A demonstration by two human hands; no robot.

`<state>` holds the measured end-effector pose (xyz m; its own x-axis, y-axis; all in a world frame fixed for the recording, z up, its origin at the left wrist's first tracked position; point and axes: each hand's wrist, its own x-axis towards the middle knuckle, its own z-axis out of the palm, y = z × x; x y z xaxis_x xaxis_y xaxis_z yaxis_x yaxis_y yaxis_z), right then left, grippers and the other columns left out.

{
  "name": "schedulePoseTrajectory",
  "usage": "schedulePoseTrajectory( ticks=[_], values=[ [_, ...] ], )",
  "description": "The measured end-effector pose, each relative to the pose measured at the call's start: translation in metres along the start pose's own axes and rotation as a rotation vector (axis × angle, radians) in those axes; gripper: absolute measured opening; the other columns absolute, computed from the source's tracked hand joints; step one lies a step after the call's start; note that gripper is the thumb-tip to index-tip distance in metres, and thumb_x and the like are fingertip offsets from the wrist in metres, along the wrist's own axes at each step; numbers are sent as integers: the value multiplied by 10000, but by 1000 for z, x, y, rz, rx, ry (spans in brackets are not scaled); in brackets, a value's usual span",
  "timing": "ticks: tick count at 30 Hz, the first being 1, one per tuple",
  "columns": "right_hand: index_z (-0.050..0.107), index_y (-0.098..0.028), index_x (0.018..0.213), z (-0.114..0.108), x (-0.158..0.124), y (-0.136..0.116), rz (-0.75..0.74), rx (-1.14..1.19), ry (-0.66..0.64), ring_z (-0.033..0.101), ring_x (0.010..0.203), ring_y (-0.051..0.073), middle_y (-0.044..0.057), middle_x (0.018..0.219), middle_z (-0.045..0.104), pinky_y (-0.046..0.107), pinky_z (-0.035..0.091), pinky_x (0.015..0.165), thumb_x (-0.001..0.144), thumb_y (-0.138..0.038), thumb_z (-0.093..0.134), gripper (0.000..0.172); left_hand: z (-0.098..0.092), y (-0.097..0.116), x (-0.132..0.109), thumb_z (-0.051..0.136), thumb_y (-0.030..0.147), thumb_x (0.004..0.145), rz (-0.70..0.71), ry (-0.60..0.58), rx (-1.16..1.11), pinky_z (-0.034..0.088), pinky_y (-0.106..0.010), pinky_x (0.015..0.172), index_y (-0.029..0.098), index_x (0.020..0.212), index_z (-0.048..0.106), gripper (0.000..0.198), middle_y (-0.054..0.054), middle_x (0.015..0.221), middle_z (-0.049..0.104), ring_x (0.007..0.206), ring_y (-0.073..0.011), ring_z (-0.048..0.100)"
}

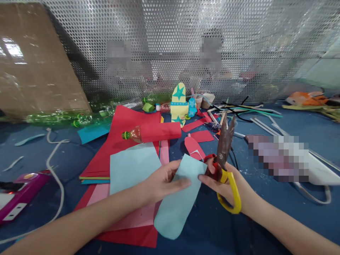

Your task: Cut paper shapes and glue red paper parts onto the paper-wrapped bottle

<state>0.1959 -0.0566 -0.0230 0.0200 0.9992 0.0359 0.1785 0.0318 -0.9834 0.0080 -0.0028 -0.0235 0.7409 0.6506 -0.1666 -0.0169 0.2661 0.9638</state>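
My left hand point(166, 182) pinches a light blue paper cutout point(177, 207), thumb on top, with one end rounded and the other cut straight. At the cutout's right edge, my right hand point(225, 187) touches the paper with its fingertips. That same hand holds scissors point(224, 145) with a yellow and a red handle, the worn blades pointing up and slightly apart. Behind the hands, a plastic bottle point(135, 134) wrapped in red paper lies on a stack of red sheets point(106, 156). Pale blue paper point(134, 164) rests in front of it.
Red paper pieces point(193, 146) and a yellow-and-blue decorated bottle craft point(179, 104) lie farther back. On the right are a phone point(265, 152) and straws point(261, 125); on the left, a purple power strip point(25, 189) with a white cord point(60, 180). A perforated metal panel point(164, 46) stands behind.
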Motion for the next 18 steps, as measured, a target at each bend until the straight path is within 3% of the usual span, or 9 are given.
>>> schedulePoseTrajectory(
  ticks=[3, 7, 9, 11, 14, 18],
  values=[
    [358, -241, 647, -1, -1, 4, 12, 48, -29, 439, 503, 100, -70, 593, 423, 249, 458, 495, 656, -563, 734, 495, 0, 0, 0, 751, 353, 737, -7, 29, 16, 438, -224, 595, 163, 914, 685, 268, -23, 766, 666, 666, -140, 589],
    [421, -223, 719, -6, -5, 17, 27, 251, -174, 437, 561, 114, -38, 655, 429, 248, 474, 505, 784, -648, 570, 455, -3, 1, 2, 772, 379, 704, 4, 254, -129, 495, -268, 629, 179, 873, 695, 272, -26, 762, 704, 671, -168, 637],
    [432, -224, 741, -8, -10, 21, 81, 389, -269, 379, 542, 113, -44, 657, 372, 240, 474, 442, 790, -728, 465, 508, -4, 3, 2, 809, 374, 651, 9, 344, -200, 499, -264, 616, 170, 799, 707, 272, -19, 696, 696, 631, -160, 632],
    [469, -224, 799, -9, -17, 19, 126, 433, -332, 403, 590, 131, -28, 709, 391, 287, 533, 503, 764, -785, 415, 565, -4, 5, 2, 826, 371, 620, -5, 381, -242, 494, -254, 594, 156, 739, 707, 273, -17, 652, 680, 601, -150, 622],
    [533, -212, 882, -12, -27, 5, 171, 252, -381, 494, 684, 167, 15, 782, 465, 368, 568, 689, 801, -758, 393, 569, 0, 7, 0, 809, 408, 644, -30, 379, -282, 487, -246, 572, 153, 746, 702, 295, -11, 626, 659, 579, -141, 610],
    [585, -213, 838, -11, -34, -12, 127, 57, -284, 567, 574, 184, 31, 674, 538, 330, 567, 558, 770, -828, 277, 691, 7, 8, -4, 800, 451, 653, -26, 355, -340, 480, -226, 554, 150, 707, 682, 328, -2, 595, 636, 554, -120, 580]
  ],
)
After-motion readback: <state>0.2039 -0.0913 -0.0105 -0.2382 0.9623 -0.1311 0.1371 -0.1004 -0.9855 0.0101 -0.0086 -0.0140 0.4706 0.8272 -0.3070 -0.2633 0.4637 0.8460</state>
